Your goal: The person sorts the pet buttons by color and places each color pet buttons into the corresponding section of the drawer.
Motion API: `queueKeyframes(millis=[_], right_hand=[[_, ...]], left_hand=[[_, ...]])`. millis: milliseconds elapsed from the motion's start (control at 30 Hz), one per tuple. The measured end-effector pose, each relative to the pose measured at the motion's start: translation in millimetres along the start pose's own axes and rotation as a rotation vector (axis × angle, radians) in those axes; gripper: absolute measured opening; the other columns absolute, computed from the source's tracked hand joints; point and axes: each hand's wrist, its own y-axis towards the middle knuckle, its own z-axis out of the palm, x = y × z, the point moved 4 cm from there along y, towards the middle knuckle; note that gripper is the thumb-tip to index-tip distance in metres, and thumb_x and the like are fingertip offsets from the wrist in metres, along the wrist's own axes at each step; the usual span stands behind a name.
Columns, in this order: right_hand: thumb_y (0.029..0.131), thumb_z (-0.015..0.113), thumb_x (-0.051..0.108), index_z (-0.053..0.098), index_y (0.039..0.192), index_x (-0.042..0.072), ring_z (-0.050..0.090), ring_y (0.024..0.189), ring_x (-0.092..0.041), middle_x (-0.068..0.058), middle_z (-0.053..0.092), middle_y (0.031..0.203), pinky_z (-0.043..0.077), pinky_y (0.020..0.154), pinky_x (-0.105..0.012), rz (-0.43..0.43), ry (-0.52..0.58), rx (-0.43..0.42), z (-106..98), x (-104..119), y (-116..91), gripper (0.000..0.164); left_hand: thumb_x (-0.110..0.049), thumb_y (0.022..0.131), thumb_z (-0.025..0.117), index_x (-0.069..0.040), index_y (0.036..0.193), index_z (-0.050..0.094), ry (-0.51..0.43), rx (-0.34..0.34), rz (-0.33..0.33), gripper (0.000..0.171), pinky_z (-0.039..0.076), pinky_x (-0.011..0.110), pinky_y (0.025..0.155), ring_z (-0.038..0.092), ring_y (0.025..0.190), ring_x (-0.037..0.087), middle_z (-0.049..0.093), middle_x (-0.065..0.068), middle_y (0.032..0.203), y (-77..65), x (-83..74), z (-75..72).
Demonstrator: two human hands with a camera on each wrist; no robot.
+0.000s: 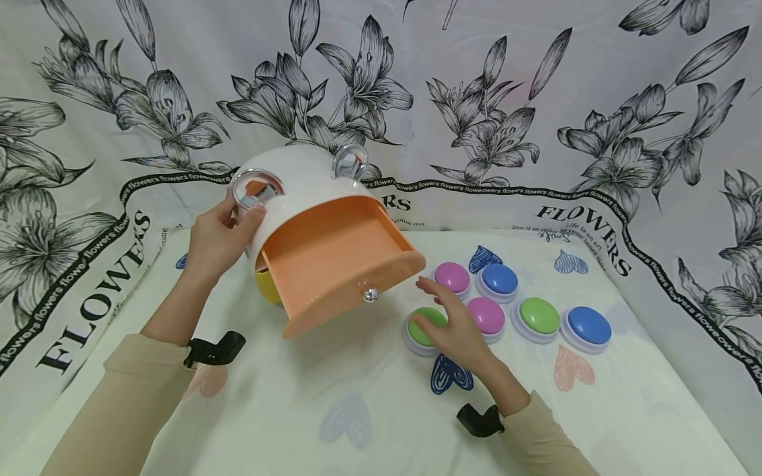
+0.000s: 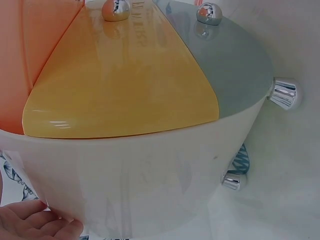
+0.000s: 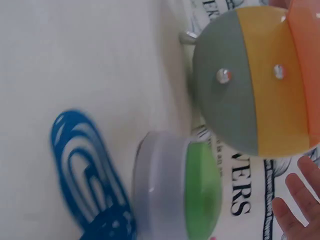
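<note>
A white rounded drawer box (image 1: 297, 168) stands tilted, its orange drawer (image 1: 339, 264) pulled out and showing a bare inside. A silver knob (image 1: 371, 295) is on that drawer's front. Below it, a yellow drawer (image 2: 120, 85) and a grey-green drawer (image 2: 230, 65) are closed. My left hand (image 1: 220, 235) grips the box's left side, thumb in front near a chrome-rimmed round piece (image 1: 257, 188); its other fingers are partly hidden behind. My right hand (image 1: 455, 327), fingers spread and holding nothing, hovers over a green-topped round button (image 1: 425, 327), right of the drawer.
Several round buttons with white bases stand at the right, among them a pink one (image 1: 451, 277), a blue one (image 1: 499, 279) and another green one (image 1: 538, 316). A heart-patterned cloth (image 1: 268, 423) covers the table. Behind hangs a flower-printed curtain (image 1: 476, 39).
</note>
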Motion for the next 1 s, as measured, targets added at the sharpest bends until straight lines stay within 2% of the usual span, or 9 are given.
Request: queueKeyframes(millis=[100,200,267,367,467,633,733,1000], right_hand=[[0.083,0.069,0.018,0.04,0.138,0.022,0.043,0.126,-0.016,0.003,0.046,0.139,0.04,0.1,-0.046,0.042,-0.034,0.03,0,-12,-3,0.062],[0.083,0.069,0.022,0.037,0.14,0.023,0.04,0.129,-0.018,0.002,0.043,0.141,0.037,0.103,-0.046,0.075,-0.075,0.065,1,-22,-6,0.066],[0.082,0.069,0.023,0.036,0.141,0.022,0.038,0.13,-0.019,0.001,0.042,0.142,0.035,0.105,-0.046,0.099,-0.096,0.087,1,-28,-8,0.068],[0.082,0.07,0.026,0.033,0.143,0.022,0.036,0.132,-0.02,-0.002,0.04,0.144,0.033,0.105,-0.047,0.14,-0.118,0.118,2,-36,-11,0.072],[0.081,0.071,0.028,0.03,0.144,0.022,0.034,0.133,-0.022,-0.001,0.038,0.145,0.033,0.105,-0.048,0.178,-0.129,0.151,3,-43,-13,0.075],[0.08,0.072,0.029,0.03,0.144,0.015,0.037,0.131,-0.025,-0.007,0.04,0.143,0.035,0.104,-0.047,0.179,-0.141,0.182,4,-52,-16,0.078],[0.079,0.072,0.03,0.032,0.143,0.009,0.04,0.129,-0.026,-0.01,0.043,0.141,0.038,0.102,-0.046,0.167,-0.151,0.197,4,-56,-18,0.078],[0.079,0.071,0.034,0.031,0.143,0.007,0.046,0.124,-0.024,-0.009,0.043,0.14,0.042,0.1,-0.04,0.179,-0.191,0.261,6,-61,-24,0.08]], left_hand=[[-0.06,0.085,0.047,-0.018,0.143,0.035,0.005,0.0,-0.002,0.072,0.042,0.011,0.052,0.046,0.084,0.021,0.051,0.013,0.107,0.4,0.3,0.0],[-0.06,0.085,0.047,-0.019,0.144,0.033,-0.004,0.007,-0.004,0.073,0.043,0.008,0.055,0.048,0.089,0.021,0.053,0.013,0.12,0.5,0.8,-0.2],[-0.06,0.085,0.047,-0.02,0.144,0.032,-0.009,0.008,-0.003,0.073,0.044,0.008,0.055,0.048,0.089,0.021,0.053,0.013,0.12,0.6,1.1,-0.2],[-0.06,0.085,0.047,-0.02,0.143,0.035,-0.004,0.003,0.005,0.071,0.043,0.011,0.053,0.047,0.084,0.021,0.053,0.013,0.108,1.0,1.3,-0.1],[-0.06,0.085,0.047,-0.021,0.143,0.035,0.002,-0.001,0.011,0.071,0.044,0.012,0.052,0.046,0.082,0.02,0.052,0.011,0.106,1.3,1.5,0.2],[-0.06,0.085,0.047,-0.02,0.143,0.036,0.007,-0.002,0.01,0.071,0.042,0.014,0.051,0.045,0.079,0.02,0.049,0.012,0.097,1.6,2.0,0.4],[-0.06,0.085,0.047,-0.02,0.143,0.035,0.005,0.001,0.007,0.072,0.042,0.013,0.051,0.045,0.08,0.021,0.048,0.011,0.097,1.5,2.1,0.5],[-0.06,0.085,0.046,-0.019,0.142,0.037,0.01,-0.002,0.007,0.071,0.041,0.014,0.05,0.044,0.08,0.021,0.047,0.011,0.094,1.6,2.2,0.2]])
